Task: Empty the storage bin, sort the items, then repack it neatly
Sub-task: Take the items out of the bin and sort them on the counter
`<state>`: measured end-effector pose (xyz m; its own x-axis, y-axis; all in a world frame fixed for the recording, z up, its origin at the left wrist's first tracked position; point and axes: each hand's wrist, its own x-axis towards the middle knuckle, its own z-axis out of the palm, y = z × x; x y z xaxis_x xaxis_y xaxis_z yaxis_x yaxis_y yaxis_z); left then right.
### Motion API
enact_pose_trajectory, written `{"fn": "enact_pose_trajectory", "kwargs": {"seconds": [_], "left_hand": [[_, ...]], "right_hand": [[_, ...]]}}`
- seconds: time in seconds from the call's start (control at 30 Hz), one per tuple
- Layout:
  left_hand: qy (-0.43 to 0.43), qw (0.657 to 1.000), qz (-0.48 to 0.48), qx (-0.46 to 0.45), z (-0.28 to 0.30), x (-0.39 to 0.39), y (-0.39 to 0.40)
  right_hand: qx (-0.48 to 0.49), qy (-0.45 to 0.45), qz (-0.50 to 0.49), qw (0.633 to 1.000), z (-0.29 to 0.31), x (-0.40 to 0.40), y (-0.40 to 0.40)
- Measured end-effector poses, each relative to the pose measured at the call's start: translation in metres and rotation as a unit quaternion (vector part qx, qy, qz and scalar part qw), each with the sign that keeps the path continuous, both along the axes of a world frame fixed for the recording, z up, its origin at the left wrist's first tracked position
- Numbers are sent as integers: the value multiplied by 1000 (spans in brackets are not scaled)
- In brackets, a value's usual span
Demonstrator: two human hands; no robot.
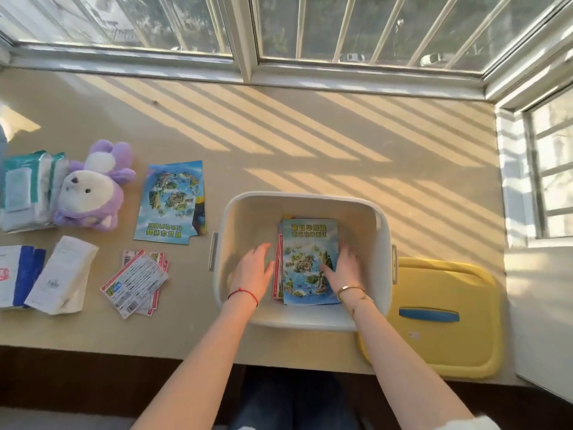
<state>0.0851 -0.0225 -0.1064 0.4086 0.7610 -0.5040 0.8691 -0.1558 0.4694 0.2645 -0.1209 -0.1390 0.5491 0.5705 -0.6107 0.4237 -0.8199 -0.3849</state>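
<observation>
repack begun | our right hand (344,268) flat, open on brochures (307,262) in bin (304,321) | left hand (252,268) open, empty beside them | plush toy (90,190), packets, cards (136,282) left of hands, unpacked

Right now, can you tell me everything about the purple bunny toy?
The purple bunny toy is a soft plush with a cream face, dark eyes and nose, and purple ears with a cream patch. It lies tipped over on the beige table, far left of the white bin. Its side presses against the teal wipe packs. The blue map booklet lies just to its right. Neither of the hands touches it.
</observation>
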Motion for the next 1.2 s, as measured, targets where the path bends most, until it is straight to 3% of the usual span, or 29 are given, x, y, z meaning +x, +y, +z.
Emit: {"fn": "enact_pose_trajectory", "kwargs": {"seconds": [0.23, 0.43, 0.67, 0.8, 1.2], "left_hand": [[4, 999, 20, -44, -39, 10, 1], [-16, 998, 49, -44, -50, 13, -1], [-34, 996, 71, -50, -54, 13, -5], [-51, 994, 81, -44, -54, 13, -7], [-42, 994, 77, -60, -48, 19, -15]], "right_hand": [[30, -54, 28, 998, -25, -1, 7], [-1, -87, 52, 995, -33, 6, 10], [7, -59, -9, 998, -33, 11, 8], [-4, -70, 18, 997, -31, 12, 7], [154, -1, -143, 978, 17, 15, -15]]}}
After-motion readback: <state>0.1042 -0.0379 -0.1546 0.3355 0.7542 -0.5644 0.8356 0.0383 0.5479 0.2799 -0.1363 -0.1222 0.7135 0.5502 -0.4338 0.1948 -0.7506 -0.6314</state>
